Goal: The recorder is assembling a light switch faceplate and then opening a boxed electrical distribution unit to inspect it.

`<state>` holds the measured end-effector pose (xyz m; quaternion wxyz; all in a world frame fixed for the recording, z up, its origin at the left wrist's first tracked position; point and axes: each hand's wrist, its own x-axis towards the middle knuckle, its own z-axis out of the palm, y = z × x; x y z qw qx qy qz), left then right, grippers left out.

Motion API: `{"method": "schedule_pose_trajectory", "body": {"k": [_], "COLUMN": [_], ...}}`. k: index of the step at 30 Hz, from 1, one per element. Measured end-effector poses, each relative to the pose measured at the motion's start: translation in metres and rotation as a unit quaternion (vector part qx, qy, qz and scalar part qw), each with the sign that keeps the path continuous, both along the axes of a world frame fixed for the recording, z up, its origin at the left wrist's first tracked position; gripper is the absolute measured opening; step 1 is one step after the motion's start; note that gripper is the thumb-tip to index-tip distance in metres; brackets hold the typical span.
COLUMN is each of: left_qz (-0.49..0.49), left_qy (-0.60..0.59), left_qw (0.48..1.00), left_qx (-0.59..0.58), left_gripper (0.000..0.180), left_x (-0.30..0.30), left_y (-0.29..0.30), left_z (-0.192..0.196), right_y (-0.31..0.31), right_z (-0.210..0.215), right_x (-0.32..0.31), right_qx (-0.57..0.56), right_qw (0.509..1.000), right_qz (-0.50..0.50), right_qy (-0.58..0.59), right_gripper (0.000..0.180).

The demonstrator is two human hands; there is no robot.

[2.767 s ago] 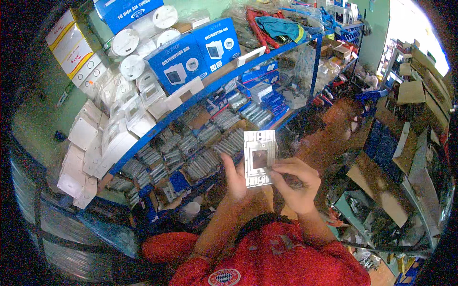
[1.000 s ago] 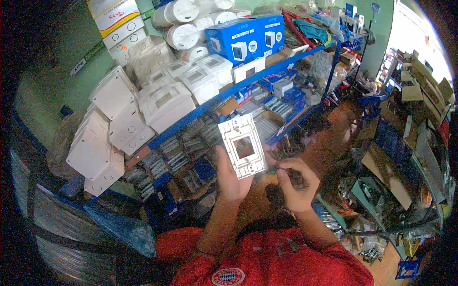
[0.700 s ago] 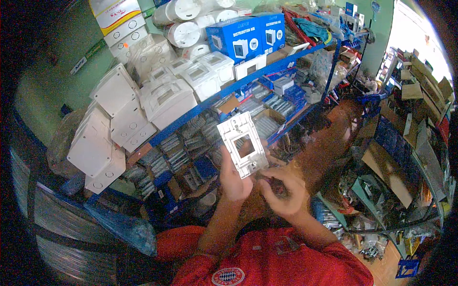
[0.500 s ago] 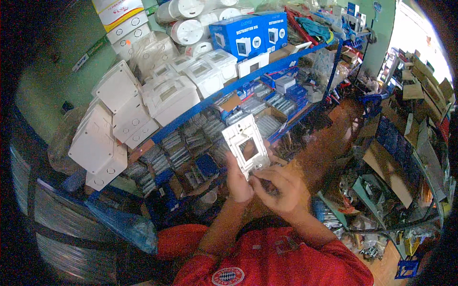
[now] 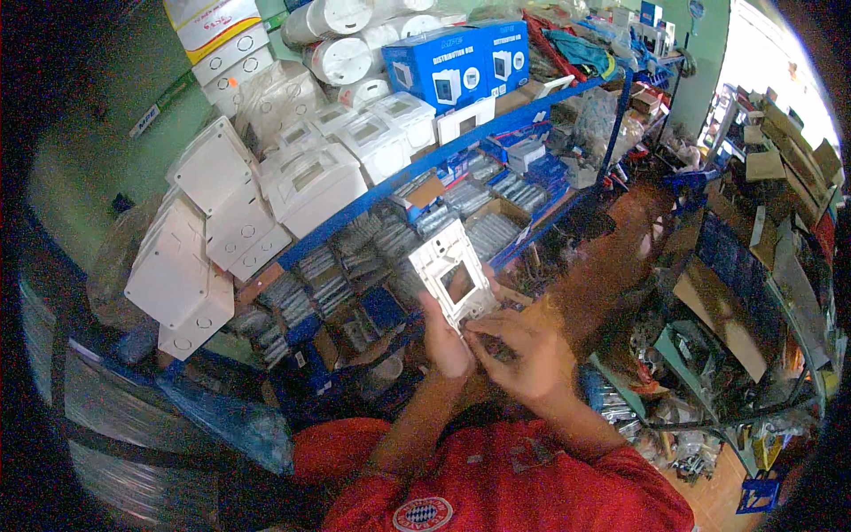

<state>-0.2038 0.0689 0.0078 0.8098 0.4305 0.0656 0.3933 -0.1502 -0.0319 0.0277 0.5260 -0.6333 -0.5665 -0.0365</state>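
I see the left hand [image 5: 446, 335] pinching the white switch frame [image 5: 454, 282] upright before the blue shelf [image 5: 443, 160], steadying it while right hand [image 5: 525, 350] fingertips press its lower edge.

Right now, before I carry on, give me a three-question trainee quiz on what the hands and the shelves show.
1. True or false: the left hand holds the white plate up in front of the blue shelf.
2. Which shape is cut in the middle of the plate? A round, B rectangular, C star-shaped.
3. Fill in: the right hand works at the plate's ____ edge.

Key
1. True.
2. B.
3. Lower; what its fingers pinch there is too small to tell.
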Motion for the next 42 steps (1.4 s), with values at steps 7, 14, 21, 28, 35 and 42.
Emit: {"method": "schedule_pose_trajectory", "body": {"k": [7,14,21,28,35,42], "left_qz": [-0.053,0.007,-0.017,-0.071,-0.113,-0.063], "left_qy": [-0.024,-0.002,0.030,-0.028,-0.102,-0.036], "left_qw": [0.998,0.999,0.999,0.996,0.980,0.992], "left_qx": [-0.027,0.038,0.033,-0.056,-0.125,-0.101], "left_gripper": [0.086,0.086,0.089,0.087,0.064,0.066], "left_x": [-0.002,0.001,-0.004,-0.006,-0.007,-0.005], "left_y": [0.010,0.012,0.018,0.012,0.009,0.004], "left_z": [-0.013,-0.008,-0.026,0.007,0.001,-0.002], "right_y": [0.010,0.021,0.004,0.001,-0.002,0.003], "right_z": [-0.009,-0.018,0.017,-0.014,-0.011,-0.019], "right_x": [-0.001,-0.009,-0.004,-0.008,-0.009,-0.011], "right_qx": [-0.017,0.036,-0.149,0.020,0.049,0.045], "right_qw": [0.999,0.999,0.986,0.963,0.916,0.977], "right_qz": [-0.018,-0.036,-0.025,0.068,0.049,-0.002], "right_qy": [-0.027,0.011,-0.071,0.258,0.394,0.208], "right_gripper": [0.032,0.026,0.021,0.016,0.012,0.016]}}
